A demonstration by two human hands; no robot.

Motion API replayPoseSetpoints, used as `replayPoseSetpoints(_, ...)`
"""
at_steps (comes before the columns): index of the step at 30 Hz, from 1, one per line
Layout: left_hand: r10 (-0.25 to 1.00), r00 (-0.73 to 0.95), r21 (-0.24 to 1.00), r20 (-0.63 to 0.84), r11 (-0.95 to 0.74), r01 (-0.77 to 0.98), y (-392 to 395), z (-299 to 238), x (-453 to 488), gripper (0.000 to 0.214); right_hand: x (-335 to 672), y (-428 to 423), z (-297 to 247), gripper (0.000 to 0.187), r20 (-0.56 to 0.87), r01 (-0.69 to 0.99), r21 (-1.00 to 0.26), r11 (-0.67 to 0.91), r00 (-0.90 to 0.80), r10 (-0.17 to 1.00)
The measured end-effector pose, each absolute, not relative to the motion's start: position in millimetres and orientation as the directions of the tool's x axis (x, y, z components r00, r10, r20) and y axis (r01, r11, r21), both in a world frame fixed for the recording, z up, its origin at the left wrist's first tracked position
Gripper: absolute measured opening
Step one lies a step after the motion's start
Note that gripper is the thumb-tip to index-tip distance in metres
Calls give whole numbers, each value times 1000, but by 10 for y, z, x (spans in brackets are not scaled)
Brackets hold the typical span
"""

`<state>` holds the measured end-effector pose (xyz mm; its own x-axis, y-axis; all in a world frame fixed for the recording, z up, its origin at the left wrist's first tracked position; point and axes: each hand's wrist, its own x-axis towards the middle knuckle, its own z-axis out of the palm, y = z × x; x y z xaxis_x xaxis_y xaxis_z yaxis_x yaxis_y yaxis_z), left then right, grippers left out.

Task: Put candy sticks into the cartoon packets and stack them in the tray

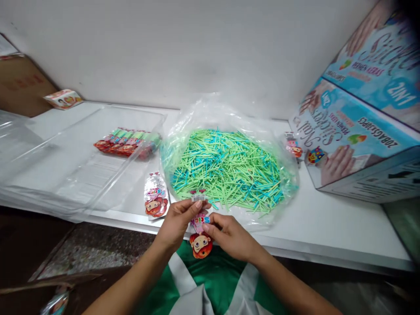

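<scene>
My left hand (pixel 180 221) pinches the upper part of a small printed card packet (pixel 201 245), near its barcode. My right hand (pixel 229 234) grips the same packet lower down at its right edge. The packet shows a red-haired cartoon face at the bottom and colourful lettering above. Beyond my hands lies a heap of green and blue thin sticks (pixel 226 170) on an opened clear plastic bag (pixel 210 109). Left of my left hand rests a pile of matching packets (pixel 156 201) on the white table (pixel 324 218).
A clear plastic tray (pixel 82 175) at the left holds a row of filled packets (pixel 126 143). Large blue printed boxes (pixel 364 131) stand at the right, with another packet (pixel 293 145) beside them. A small box (pixel 64 99) and a brown carton (pixel 24 85) sit at the far left.
</scene>
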<state>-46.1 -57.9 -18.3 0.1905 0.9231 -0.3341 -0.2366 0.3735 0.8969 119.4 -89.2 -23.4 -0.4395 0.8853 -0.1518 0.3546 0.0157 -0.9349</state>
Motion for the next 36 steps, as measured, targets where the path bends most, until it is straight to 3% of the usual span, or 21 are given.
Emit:
replayPoseSetpoints(3,924,126,892,-362,383,-243,-531,-207,-417,20,1385,-818,-232,32,-127,436,-893,113,-485,865)
replayPoseSetpoints(5,920,94,890,-380,392,-233,-513,-209,-419,20,1546,-700,-233,27,-89,560,-794,236,-492,866)
replayPoseSetpoints(6,918,80,889,-389,397,-229,-507,-207,-427,19,1623,-628,-239,24,-57,653,-692,308,-475,878)
replayPoseSetpoints(8,914,55,885,-402,403,-232,-497,-200,-443,17,1743,-484,-268,23,-20,845,-349,405,-439,898)
replayPoseSetpoints(10,902,50,866,-428,426,-263,-488,-188,-449,17,1798,-360,-319,27,-22,855,-62,515,-517,856)
replayPoseSetpoints(12,877,80,823,-474,474,-315,-480,-173,-444,18,1801,-261,-380,27,-37,790,59,610,-609,792)
replayPoseSetpoints(16,830,152,738,-537,550,-392,-478,-144,-444,23,1769,-100,-442,16,-16,750,87,655,-657,754)
replayPoseSetpoints(21,824,156,727,-545,557,-402,-485,-139,-503,21,1730,12,-322,27,107,814,7,581,-578,809)
replayPoseSetpoints(24,839,144,741,-524,533,-408,-476,-156,-535,21,1630,-33,-290,32,-16,891,-91,445,-448,894)
replayPoseSetpoints(28,848,166,748,-503,524,-407,-466,-190,-553,23,1410,-164,-412,37,-176,955,-82,286,-296,939)
replayPoseSetpoints(31,847,179,751,-500,527,-397,-471,-203,-556,23,1274,-183,-522,44,-211,958,-43,284,-287,934)
replayPoseSetpoints(36,850,185,762,-493,525,-380,-474,-168,-581,21,1286,-26,-540,22,-251,946,-7,324,-316,915)
